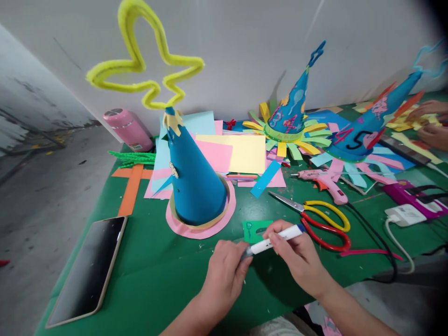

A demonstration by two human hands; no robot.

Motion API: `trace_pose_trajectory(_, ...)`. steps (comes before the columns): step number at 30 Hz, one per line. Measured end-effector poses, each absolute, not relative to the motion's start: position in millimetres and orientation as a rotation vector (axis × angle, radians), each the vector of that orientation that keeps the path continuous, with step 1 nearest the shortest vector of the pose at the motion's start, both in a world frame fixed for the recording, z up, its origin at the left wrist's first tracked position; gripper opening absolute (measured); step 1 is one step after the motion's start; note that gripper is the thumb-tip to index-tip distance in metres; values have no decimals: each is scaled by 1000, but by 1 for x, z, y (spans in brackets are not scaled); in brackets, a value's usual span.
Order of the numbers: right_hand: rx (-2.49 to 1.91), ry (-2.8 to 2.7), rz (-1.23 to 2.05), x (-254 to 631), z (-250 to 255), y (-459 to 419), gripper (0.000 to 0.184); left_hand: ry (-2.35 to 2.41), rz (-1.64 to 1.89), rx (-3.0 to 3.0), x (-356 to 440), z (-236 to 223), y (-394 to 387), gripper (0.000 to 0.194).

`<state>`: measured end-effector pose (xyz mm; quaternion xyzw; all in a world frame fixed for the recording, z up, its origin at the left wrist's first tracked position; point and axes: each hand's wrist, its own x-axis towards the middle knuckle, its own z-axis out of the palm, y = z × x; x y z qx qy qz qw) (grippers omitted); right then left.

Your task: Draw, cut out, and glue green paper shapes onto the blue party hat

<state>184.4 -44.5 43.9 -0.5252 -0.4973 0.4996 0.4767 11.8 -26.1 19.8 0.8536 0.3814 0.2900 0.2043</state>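
Note:
A white marker (278, 239) with a dark blue end is held level between my two hands. My left hand (227, 268) pinches its greyish left end, which may be the cap. Around the barrel near the blue end, the fingers of my right hand (296, 254) are closed. Just behind the marker lies a small green card (252, 228) with dark drawings on it, partly covered by my right hand. Farther back stands a blue paper cone hat (199, 186) with a pink brim (185, 231) and a yellow pipe-cleaner shape (161, 35) on its tip.
Scissors (308, 214) and a pink glue gun (324, 179) lie to the right, near a purple power strip (415, 198). A phone (89, 268) is at the left edge. Paper sheets (245, 147), a pink bottle (128, 128) and two decorated hats (289, 112) stand behind. Another person's hands (432, 121) show far right.

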Motion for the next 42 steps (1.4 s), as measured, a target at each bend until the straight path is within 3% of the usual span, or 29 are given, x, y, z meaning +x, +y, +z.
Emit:
trace_pose_trajectory(24, -1389, -762, 1315, 165, 9, -49, 32, 1032, 718, 2801, 16, 13, -23, 20)
trace_pose_trajectory(32, -1338, -780, 1307, 163, 20, -40, 34, 1106, 929, 2692, 16, 13, -22, 16)
trace_pose_trajectory(36, -1321, -852, 1128, 180, 32, -18, 32, 1254, 1008, 2581, 11, 10, -20, 41)
trace_pose_trajectory(40, -1339, -986, 1049, 196, 32, 8, 23, 1059, 1112, 2555, 11, 6, -22, 14)
trace_pose_trajectory(42, -1365, -1104, 1046, 196, 27, 16, 22, 1011, 1152, 2553, 13, 2, -23, 13)
